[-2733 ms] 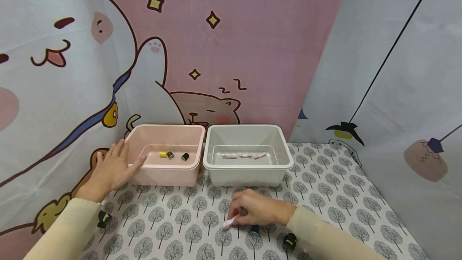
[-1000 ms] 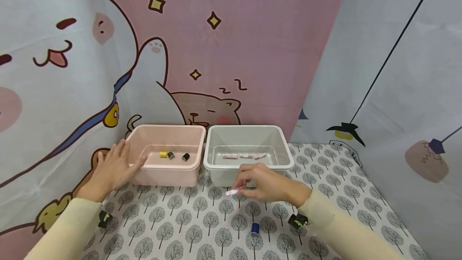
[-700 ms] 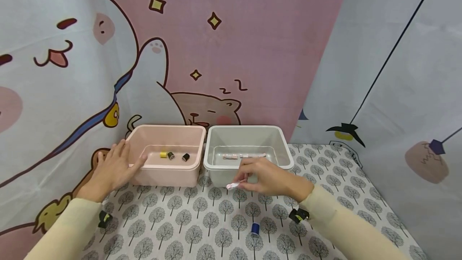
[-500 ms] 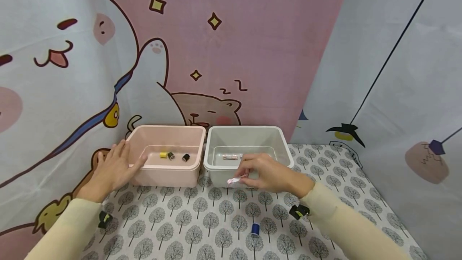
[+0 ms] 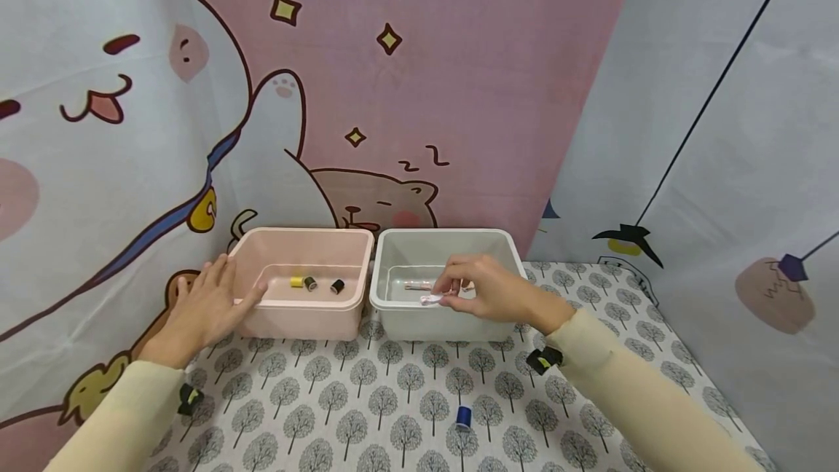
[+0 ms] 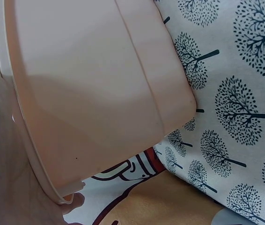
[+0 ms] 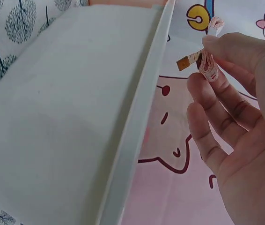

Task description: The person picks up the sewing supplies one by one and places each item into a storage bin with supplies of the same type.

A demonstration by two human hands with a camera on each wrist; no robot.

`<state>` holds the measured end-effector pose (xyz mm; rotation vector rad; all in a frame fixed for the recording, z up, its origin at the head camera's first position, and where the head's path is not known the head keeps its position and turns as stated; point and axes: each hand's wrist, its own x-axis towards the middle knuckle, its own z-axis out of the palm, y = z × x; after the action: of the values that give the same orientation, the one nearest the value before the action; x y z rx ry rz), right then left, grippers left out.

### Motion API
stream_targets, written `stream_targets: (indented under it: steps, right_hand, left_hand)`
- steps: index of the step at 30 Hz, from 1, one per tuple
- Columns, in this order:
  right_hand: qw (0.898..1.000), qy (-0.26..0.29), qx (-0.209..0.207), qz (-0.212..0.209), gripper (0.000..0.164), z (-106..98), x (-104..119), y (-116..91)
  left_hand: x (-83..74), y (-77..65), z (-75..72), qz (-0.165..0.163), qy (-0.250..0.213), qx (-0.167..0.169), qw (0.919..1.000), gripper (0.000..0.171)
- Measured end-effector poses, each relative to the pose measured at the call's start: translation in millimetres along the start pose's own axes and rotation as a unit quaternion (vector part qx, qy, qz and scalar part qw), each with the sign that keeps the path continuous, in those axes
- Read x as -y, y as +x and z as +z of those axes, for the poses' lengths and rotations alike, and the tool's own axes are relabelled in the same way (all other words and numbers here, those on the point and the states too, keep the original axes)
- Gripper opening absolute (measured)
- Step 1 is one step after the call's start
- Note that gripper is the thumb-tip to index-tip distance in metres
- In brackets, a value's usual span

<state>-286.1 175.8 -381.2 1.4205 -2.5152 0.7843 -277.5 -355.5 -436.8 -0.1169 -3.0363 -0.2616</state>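
Between thumb and fingers my right hand [image 5: 488, 288] pinches a folded tape measure [image 7: 208, 65], pink and white with a brass end tab. In the head view the hand is over the front rim of the white bin [image 5: 452, 320]. Inside that bin lie pink-and-white strips [image 5: 417, 285], partly hidden by the hand. My left hand [image 5: 203, 304] rests on the left rim of the pink bin [image 5: 298, 320], fingers extended. That bin holds a yellow thread spool [image 5: 297, 282], a dark spool [image 5: 310, 283] and a black spool [image 5: 337, 286].
A blue thread spool [image 5: 463, 417] stands on the tree-print cloth [image 5: 354, 399] in front of the white bin. The bins sit side by side against a cartoon-printed backdrop [image 5: 472, 93]. Each wrist carries a small dark camera mount.
My right hand has lifted the tape measure from the cloth near the blue spool and carried it forward to above the white bin's front rim. The left hand keeps its place.
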Motion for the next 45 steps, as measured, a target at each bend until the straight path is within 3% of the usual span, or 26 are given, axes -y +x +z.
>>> stream_targets:
  steps: [23,45]
  right_hand:
    - [0.998,-0.042,-0.002,0.049,0.011,-21.2,-47.5,32.4]
    - [0.99,-0.05,0.003,0.129,0.01,-26.7,-97.4,57.6]
  left_hand:
    - [1.4,0.8,0.0,0.001,-0.005,-0.004,1.0,0.114]
    - [0.1,0.0,1.9,-0.001,-0.008,-0.005,1.0,0.112]
